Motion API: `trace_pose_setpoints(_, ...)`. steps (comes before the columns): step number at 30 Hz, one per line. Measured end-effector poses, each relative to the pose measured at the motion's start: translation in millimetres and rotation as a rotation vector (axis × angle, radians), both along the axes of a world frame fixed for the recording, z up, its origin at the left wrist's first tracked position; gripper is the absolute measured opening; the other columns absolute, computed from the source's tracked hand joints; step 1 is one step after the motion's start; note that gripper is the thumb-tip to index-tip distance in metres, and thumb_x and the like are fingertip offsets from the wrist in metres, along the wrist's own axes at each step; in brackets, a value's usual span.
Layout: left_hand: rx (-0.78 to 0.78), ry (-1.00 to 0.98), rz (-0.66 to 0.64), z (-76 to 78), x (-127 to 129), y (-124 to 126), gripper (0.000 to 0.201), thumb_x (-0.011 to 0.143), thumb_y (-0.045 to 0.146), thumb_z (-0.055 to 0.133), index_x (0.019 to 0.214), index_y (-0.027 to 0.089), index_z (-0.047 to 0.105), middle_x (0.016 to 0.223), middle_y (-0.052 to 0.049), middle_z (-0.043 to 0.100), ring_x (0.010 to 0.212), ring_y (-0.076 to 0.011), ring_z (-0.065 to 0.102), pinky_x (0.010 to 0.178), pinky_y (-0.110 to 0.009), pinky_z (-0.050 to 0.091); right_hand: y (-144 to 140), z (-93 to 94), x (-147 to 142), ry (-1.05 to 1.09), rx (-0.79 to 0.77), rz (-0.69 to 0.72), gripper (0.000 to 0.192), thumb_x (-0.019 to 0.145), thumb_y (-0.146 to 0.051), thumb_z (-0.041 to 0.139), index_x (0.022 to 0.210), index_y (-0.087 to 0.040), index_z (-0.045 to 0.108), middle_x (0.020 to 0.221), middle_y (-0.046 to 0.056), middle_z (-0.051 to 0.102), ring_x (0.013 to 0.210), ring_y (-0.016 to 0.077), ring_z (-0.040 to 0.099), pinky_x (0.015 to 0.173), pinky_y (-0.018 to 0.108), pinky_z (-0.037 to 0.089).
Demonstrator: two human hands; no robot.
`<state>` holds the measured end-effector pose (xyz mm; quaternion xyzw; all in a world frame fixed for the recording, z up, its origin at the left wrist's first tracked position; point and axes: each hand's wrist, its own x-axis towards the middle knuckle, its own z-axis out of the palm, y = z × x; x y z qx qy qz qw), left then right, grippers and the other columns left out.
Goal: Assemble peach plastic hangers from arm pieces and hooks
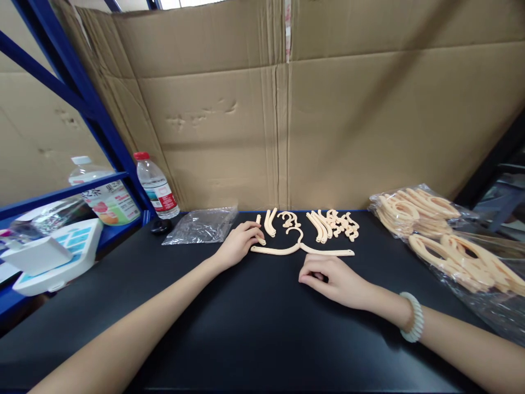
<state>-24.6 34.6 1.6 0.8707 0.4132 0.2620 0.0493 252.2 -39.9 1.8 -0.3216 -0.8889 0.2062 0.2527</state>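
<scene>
A cream plastic hanger frame [303,250] with a hook lies flat on the black table [254,328], between both hands. My left hand [240,243] rests at the frame's left end, fingers closed around a short cream piece [260,239]. My right hand [334,279] lies just in front of the frame, fingers curled on the table, holding nothing that I can see. Behind the frame lie loose cream parts: curved bars [269,221], small hooks [289,219], more bars [320,225] and small clips [343,223].
Clear bags of finished cream hangers [443,235] lie at the right. An empty plastic bag [200,225] and a water bottle [157,186] stand at the back left, beside a blue rack [82,93] and a white scale [53,254]. A cardboard wall [287,120] closes the back.
</scene>
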Motion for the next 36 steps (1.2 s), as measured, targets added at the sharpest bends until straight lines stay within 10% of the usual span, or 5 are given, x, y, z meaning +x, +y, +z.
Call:
trace_pose_setpoints(7, 0.047, -0.218, 0.030, 3.6, 2, -5, 0.020, 0.088, 0.017, 0.042, 0.085, 0.021, 0.061, 0.109, -0.006, 0.060, 0.107, -0.0211, 0.056, 0.094, -0.036, 0.044, 8, 8.1, -4, 0.044, 0.130, -0.190, 0.021, 0.089, -0.024, 0.049, 0.104, -0.019, 0.061, 0.075, 0.001, 0.062, 0.066, 0.0122, 0.055, 0.064, 0.024, 0.041)
trace_pose_setpoints(15, 0.101, -0.440, 0.065, 12.4, 12, -21, 0.018, 0.090, 0.020, 0.041, 0.087, 0.019, 0.059, 0.106, -0.008, 0.065, 0.106, -0.0209, 0.059, 0.092, -0.036, 0.045, 78, 50.9, -10, -0.210, 0.080, -0.645, 0.021, 0.083, -0.023, 0.051, 0.090, -0.017, 0.070, 0.088, 0.006, 0.072, 0.081, 0.0180, 0.064, 0.068, 0.025, 0.041)
trace_pose_setpoints(26, -0.169, -0.745, -0.030, 20.9, 35, -51, 0.017, 0.082, 0.030, 0.058, 0.081, 0.017, 0.069, 0.101, -0.009, 0.067, 0.100, -0.0223, 0.062, 0.091, -0.037, 0.048, 116, 38.8, -44, -0.390, 0.008, -0.837, 0.030, 0.071, -0.034, 0.065, 0.089, -0.010, 0.071, 0.098, 0.021, 0.069, 0.107, 0.0340, 0.055, 0.084, 0.040, 0.038)
trace_pose_setpoints(36, -0.525, -1.142, -0.052, 15.7, 46, -63, 0.036, 0.064, 0.023, 0.077, 0.088, 0.019, 0.051, 0.093, 0.001, 0.057, 0.079, -0.0132, 0.064, 0.073, -0.028, 0.054, 125, 41.5, -36, -0.133, -0.158, -0.813, 0.017, 0.065, -0.029, 0.065, 0.066, -0.012, 0.066, 0.073, 0.013, 0.067, 0.079, 0.0263, 0.062, 0.067, 0.032, 0.040)
